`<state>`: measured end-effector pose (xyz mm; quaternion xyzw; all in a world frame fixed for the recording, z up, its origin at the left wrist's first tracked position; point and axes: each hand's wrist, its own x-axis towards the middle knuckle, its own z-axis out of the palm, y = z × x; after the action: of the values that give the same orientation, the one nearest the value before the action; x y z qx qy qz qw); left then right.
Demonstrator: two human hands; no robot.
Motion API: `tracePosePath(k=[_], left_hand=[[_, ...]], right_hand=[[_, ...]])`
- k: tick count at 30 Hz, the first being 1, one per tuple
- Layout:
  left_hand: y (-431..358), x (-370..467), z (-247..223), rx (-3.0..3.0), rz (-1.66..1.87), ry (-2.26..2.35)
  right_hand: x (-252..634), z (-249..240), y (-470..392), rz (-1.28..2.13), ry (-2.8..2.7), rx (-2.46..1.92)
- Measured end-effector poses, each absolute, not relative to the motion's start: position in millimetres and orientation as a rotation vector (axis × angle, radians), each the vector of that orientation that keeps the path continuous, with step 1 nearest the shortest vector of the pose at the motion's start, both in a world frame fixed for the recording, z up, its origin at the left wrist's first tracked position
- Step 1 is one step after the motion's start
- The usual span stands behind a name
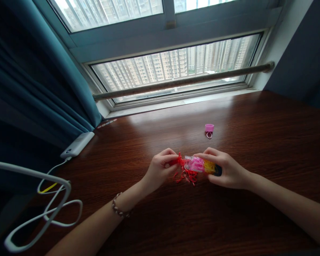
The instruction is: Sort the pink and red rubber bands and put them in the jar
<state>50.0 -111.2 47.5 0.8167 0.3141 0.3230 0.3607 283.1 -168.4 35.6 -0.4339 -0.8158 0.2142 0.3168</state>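
Note:
My right hand (226,169) is closed around a small clear bottle (197,164), tipped on its side with its mouth toward the left. Through its wall show layers of pink, yellow and dark pieces that look like small rubber bands. At the mouth, my left hand (161,165) pinches some red rubber bands (179,159). A loose heap of red bands (188,176) lies on the table just below the bottle's mouth. Beyond the hands stands a pink cap with a loop (209,128), apart from both of them.
The dark wooden table (138,138) reaches to the window sill, where a metal rail (186,81) crosses the window. At the left, a white power bank (77,145) with a cable lies by the blue curtain (77,96). A thick white cord (42,174) loops at the lower left.

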Motion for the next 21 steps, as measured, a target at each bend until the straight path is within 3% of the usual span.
tracePosePath(k=[10, 21], left_hand=[[-118, 52, 41, 2.073, 0.915, 0.948], [-114, 52, 52, 1.799, 0.890, 0.756]], right_hand=[[279, 36, -172, 0.609, -2.206, -1.136], [282, 33, -168, 0.656, -2.093, -1.121]])
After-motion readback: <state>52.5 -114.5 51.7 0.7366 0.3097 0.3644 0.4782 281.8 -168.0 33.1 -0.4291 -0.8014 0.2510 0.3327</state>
